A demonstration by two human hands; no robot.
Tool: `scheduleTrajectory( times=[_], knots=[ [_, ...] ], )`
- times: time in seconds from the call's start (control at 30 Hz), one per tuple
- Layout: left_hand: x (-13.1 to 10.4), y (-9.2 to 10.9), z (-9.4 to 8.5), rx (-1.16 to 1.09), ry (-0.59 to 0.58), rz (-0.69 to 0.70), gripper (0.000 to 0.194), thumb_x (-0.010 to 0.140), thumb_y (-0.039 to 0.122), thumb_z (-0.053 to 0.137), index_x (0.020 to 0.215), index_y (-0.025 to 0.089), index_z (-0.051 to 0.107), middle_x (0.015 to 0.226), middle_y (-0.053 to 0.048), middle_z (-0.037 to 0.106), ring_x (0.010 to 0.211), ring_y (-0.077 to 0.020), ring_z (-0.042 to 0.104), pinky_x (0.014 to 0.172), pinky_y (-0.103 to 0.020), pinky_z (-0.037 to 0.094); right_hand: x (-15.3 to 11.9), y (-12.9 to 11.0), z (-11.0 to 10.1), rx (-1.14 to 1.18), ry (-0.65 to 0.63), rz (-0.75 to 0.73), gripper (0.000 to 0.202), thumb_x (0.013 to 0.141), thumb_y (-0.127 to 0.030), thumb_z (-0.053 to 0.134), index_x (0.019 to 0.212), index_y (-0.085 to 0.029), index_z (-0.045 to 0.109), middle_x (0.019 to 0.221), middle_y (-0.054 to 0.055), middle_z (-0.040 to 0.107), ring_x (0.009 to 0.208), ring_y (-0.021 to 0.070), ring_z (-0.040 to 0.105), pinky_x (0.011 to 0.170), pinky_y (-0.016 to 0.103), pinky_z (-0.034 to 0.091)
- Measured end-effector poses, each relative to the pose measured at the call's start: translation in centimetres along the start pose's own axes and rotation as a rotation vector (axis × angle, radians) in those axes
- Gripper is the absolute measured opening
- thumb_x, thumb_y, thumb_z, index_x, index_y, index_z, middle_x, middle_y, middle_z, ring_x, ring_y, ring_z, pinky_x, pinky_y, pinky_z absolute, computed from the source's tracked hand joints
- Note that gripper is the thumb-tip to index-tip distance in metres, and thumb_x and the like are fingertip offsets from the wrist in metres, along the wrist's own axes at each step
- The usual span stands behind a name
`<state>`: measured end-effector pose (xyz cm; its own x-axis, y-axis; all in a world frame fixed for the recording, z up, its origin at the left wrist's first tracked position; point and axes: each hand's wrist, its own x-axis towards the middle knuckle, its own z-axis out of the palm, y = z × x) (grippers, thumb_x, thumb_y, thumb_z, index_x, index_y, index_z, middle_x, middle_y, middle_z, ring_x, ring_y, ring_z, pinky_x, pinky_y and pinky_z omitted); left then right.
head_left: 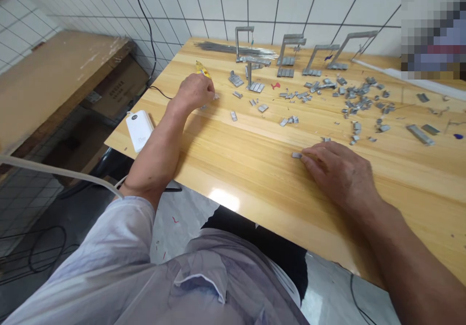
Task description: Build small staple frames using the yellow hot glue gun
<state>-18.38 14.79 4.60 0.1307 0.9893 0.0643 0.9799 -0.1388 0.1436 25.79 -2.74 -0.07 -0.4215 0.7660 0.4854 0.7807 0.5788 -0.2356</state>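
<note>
At the near middle of the table, my right hand pinches a small grey metal piece between thumb and fingers, close to the wooden surface. My left hand is farther off to the left with its fingers curled closed. Something small and pale shows by its fingertips, too small to name. A yellow packet lies just behind that hand. To its right, several small grey metal pieces are scattered, and a bent metal frame on a slatted base stands among them.
More bent metal frames stand along the tiled wall, beside a bundle of thin metal rods. A heap of grey metal scraps spreads at the right. A white power bank lies at the left edge. A cable crosses by my left arm.
</note>
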Motion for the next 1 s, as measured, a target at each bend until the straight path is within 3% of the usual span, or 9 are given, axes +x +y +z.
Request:
scheduleTrajectory(
  times=[0.2, 0.33, 0.4, 0.5, 0.57, 0.63, 0.8, 0.9, 1.0],
  knots=[
    [-0.6, 1.1, -0.5, 0.026, 0.067, -0.144, 0.003, 0.080, 0.027, 0.073, 0.078, 0.028, 0.073, 0.067, -0.003, 0.063, 0.082, -0.0258, 0.053, 0.079, -0.042, 0.041, 0.4, -0.2, -0.5, -0.042, 0.031, 0.070, 0.030, 0.111, -0.035, 0.060, 0.102, -0.024, 0.086, 0.107, 0.010, 0.088, 0.099, 0.0299, 0.082, 0.078, 0.041, 0.060],
    [-1.5, 1.5, -2.2, -0.069, 0.134, -0.215, 0.021, 0.085, 0.029, 0.078, 0.075, 0.026, 0.061, 0.063, 0.002, 0.045, 0.081, -0.0192, 0.036, 0.082, -0.039, 0.035, 0.8, 0.0, -1.1, -0.073, 0.047, 0.190, 0.032, 0.111, -0.034, 0.058, 0.103, -0.025, 0.087, 0.109, 0.012, 0.088, 0.103, 0.0331, 0.082, 0.082, 0.045, 0.062],
    [-1.8, 1.9, -2.9, -0.160, 0.169, -0.183, 0.023, 0.088, 0.031, 0.078, 0.077, 0.026, 0.057, 0.066, 0.003, 0.047, 0.084, -0.0186, 0.035, 0.085, -0.039, 0.036, 0.9, 0.2, -1.1, -0.087, 0.044, 0.246, 0.031, 0.109, -0.030, 0.057, 0.104, -0.026, 0.087, 0.108, 0.012, 0.088, 0.102, 0.0336, 0.082, 0.084, 0.046, 0.062],
    [-2.2, 3.5, -3.4, -0.311, 0.227, -0.046, 0.014, 0.089, 0.028, 0.074, 0.084, 0.027, 0.061, 0.078, 0.005, 0.061, 0.088, -0.0181, 0.042, 0.088, -0.039, 0.040, 1.1, 0.8, -1.1, -0.113, 0.043, 0.309, 0.031, 0.101, -0.021, 0.057, 0.104, -0.024, 0.088, 0.108, 0.012, 0.088, 0.103, 0.0334, 0.081, 0.086, 0.045, 0.061],
    [-2.4, 5.3, -3.1, -0.393, 0.204, 0.060, 0.007, 0.090, 0.024, 0.068, 0.084, 0.027, 0.064, 0.085, 0.004, 0.068, 0.086, -0.0182, 0.048, 0.087, -0.039, 0.044, 1.2, 1.2, -1.1, -0.124, 0.026, 0.350, 0.034, 0.098, -0.017, 0.055, 0.106, -0.024, 0.087, 0.110, 0.012, 0.087, 0.105, 0.0325, 0.080, 0.088, 0.045, 0.060],
    [-2.8, 7.5, -2.4, -0.449, 0.110, 0.174, 0.015, 0.094, 0.025, 0.062, 0.079, 0.026, 0.064, 0.081, 0.001, 0.069, 0.086, -0.0203, 0.054, 0.085, -0.040, 0.047, 1.3, 1.6, -1.1, -0.130, 0.011, 0.381, 0.036, 0.098, -0.017, 0.053, 0.108, -0.025, 0.087, 0.111, 0.011, 0.087, 0.105, 0.0319, 0.079, 0.088, 0.044, 0.059],
    [-5.0, 14.6, 0.6, -0.439, -0.014, 0.438, 0.020, 0.095, 0.022, 0.056, 0.077, 0.022, 0.064, 0.079, -0.001, 0.069, 0.080, -0.0213, 0.063, 0.080, -0.038, 0.050, 1.3, 2.7, -0.9, -0.121, 0.007, 0.398, 0.034, 0.102, -0.024, 0.054, 0.112, -0.025, 0.086, 0.112, 0.011, 0.086, 0.108, 0.0323, 0.077, 0.091, 0.045, 0.058],
    [-6.9, 18.5, 2.4, -0.464, -0.057, 0.484, 0.021, 0.097, 0.021, 0.052, 0.083, 0.022, 0.067, 0.083, -0.001, 0.074, 0.077, -0.0200, 0.066, 0.078, -0.035, 0.050, 1.3, 3.3, -0.5, -0.120, 0.050, 0.356, 0.031, 0.104, -0.028, 0.054, 0.109, -0.027, 0.085, 0.111, 0.011, 0.085, 0.107, 0.0329, 0.076, 0.092, 0.047, 0.058],
    [-8.3, 20.7, 4.1, -0.524, -0.046, 0.452, 0.026, 0.096, 0.015, 0.049, 0.095, 0.022, 0.074, 0.090, -0.002, 0.079, 0.081, -0.0183, 0.070, 0.080, -0.032, 0.052, 1.4, 3.8, 0.1, -0.109, 0.059, 0.284, 0.030, 0.105, -0.031, 0.056, 0.109, -0.028, 0.085, 0.110, 0.011, 0.084, 0.108, 0.0345, 0.074, 0.100, 0.053, 0.057]
  ],
)
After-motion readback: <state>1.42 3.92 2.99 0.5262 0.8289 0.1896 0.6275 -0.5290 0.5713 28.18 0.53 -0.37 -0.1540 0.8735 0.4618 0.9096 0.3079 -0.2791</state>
